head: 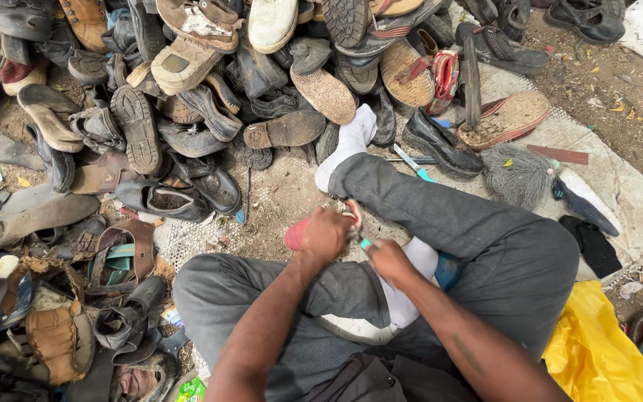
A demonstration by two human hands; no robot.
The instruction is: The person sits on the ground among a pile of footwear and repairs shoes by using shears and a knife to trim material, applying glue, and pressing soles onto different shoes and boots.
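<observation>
Red-soled shoe (301, 233) held over the lap; teal-handled tool (365, 243) against it

Just one view here, head-mounted, looking almost straight down into the wearer's own lap from pretty close. Forearms come in from the bottom edge, crossed legs fill the lower middle. The frame reaches up to a big shoe pile (187, 82) across the top and left, with dirt ground (597, 89) at the upper right.
</observation>
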